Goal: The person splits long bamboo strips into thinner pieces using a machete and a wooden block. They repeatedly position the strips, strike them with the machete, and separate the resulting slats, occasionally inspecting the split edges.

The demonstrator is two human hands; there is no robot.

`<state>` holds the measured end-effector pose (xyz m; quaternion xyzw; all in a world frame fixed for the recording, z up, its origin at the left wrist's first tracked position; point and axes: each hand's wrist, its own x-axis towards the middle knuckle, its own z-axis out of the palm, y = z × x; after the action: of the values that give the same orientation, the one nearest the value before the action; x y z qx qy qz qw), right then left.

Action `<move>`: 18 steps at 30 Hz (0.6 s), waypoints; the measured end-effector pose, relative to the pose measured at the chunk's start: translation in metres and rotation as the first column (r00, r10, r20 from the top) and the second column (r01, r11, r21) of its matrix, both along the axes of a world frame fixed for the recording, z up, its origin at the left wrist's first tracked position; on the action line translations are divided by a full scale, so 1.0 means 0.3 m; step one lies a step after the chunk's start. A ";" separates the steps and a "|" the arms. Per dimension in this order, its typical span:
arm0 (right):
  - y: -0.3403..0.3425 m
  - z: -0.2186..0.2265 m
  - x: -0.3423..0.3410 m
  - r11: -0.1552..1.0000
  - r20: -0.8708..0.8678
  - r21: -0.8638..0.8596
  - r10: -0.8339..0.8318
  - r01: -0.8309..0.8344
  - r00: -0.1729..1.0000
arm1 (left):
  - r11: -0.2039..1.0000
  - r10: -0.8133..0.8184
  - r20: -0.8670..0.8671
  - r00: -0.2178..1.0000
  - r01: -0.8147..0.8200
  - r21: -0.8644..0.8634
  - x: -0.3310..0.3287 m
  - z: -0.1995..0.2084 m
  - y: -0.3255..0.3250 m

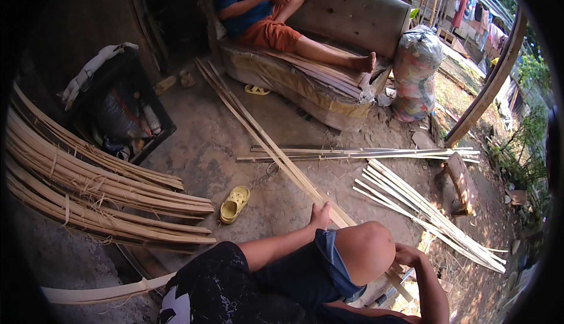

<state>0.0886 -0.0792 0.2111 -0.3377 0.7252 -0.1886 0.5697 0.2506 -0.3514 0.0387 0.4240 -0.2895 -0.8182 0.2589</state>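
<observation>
Long split bamboo strips [281,158] run from the floor by the sofa toward me and pass behind my bent knee. My left hand [321,216] is closed round them just before the knee, thumb uppermost. The near end of a strip [401,287] shows beyond the knee. My right hand [405,254] is bent in beside the knee, close to that end; its fingers are mostly hidden, so I cannot tell what they hold. Below it lies a dark, rod-like thing [383,297], partly covered by my leg.
Tied bundles of bamboo strips [111,186] lie at left. Pale strips [432,215] and darker strips [352,154] lie ahead and right. A yellow clog [234,205], a black crate [166,133], a stuffed sack [417,74] and a wooden stool [459,184] stand around. Someone sits on the sofa [352,15].
</observation>
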 end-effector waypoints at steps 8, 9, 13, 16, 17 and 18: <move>-0.077 -0.013 0.025 0.948 -0.270 0.003 0.308 -0.319 0.912 | 0.991 -0.103 -0.069 0.992 0.108 0.073 0.039 0.026 0.001; -0.059 -0.029 0.019 0.935 -0.359 -0.068 0.302 -0.347 0.883 | 0.974 -0.227 -0.045 0.973 0.227 -0.001 0.028 0.085 0.019; -0.053 -0.119 0.027 0.896 -0.366 -0.332 0.165 -0.294 0.916 | 0.799 -0.534 0.176 0.827 0.561 -0.214 0.007 0.241 0.079; -0.160 0.018 0.164 0.941 -0.334 -0.326 -0.027 -0.089 0.942 | 0.739 -0.616 0.134 0.776 0.629 -0.242 0.038 0.136 0.045; -0.181 0.037 0.182 0.934 -0.454 -0.320 -0.002 -0.161 0.891 | 0.747 -0.614 0.097 0.783 0.617 -0.248 0.060 0.112 0.034; -0.177 0.031 0.174 0.938 -0.569 -0.278 0.014 -0.208 0.822 | 0.748 -0.625 0.040 0.780 0.612 -0.255 0.061 0.119 0.036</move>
<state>0.1409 -0.1324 0.2203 -0.5100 0.7969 -0.1656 0.2783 0.2689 -0.3408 0.0743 0.2476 -0.5094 -0.8235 0.0326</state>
